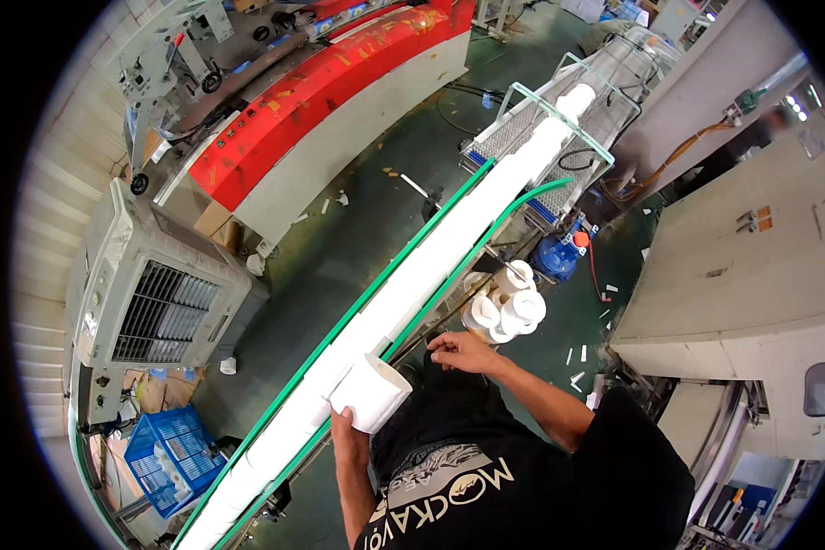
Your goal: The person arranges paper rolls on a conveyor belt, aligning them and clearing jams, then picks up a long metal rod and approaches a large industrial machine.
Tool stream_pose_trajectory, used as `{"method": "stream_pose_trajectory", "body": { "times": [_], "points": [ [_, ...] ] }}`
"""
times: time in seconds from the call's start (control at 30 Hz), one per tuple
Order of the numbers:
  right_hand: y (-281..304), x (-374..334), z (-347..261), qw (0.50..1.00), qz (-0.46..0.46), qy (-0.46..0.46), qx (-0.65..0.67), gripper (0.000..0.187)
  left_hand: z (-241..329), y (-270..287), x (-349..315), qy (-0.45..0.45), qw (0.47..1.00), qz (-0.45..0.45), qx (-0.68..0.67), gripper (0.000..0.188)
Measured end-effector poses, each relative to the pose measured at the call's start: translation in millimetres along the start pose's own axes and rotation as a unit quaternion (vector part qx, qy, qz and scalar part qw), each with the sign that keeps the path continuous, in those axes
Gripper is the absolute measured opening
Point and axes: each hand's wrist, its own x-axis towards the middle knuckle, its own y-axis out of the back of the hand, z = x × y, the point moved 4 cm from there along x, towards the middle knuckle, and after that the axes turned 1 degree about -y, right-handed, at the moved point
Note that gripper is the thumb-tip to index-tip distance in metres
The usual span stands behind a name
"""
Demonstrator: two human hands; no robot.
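Observation:
My left hand (346, 429) grips the lower edge of a white paper roll (372, 392), its fingers partly hidden under it. The roll is tilted over the near green rail of a long conveyor, its flat end toward my body. Rows of white rolls (422, 257) lie end to end along the conveyor, between two green guide rails (357, 307). In front of my dark shirt, my right hand (463, 352) hovers with its fingers loosely bent and apart. Nothing shows in it. Beyond the right hand stands a group of several white rolls (513, 307).
A metal-framed feed section (605, 101) continues the conveyor at the far end, with a blue motor (557, 257) below. To the left are a red-topped machine (312, 101), an air cooler (160, 293) and a blue crate (176, 463). A large beige cabinet (742, 247) stands right.

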Motion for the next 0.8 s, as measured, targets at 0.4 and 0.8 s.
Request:
{"method": "stream_pose_trajectory", "body": {
  "times": [0.4, 0.8],
  "points": [
    [41.3, 33.9, -19.3, 0.998, -0.006, 0.059, 0.038, 0.030, 9.7, -30.1, 23.6, 0.002, 0.999, 0.038, -0.011, 0.083],
    [80.4, 55.9, 2.3, 0.999, 0.028, 0.024, 0.028, 0.029, 17.7, -74.9, 46.6, 0.005, 0.996, -0.002, 0.085, 0.078]
  ]
}}
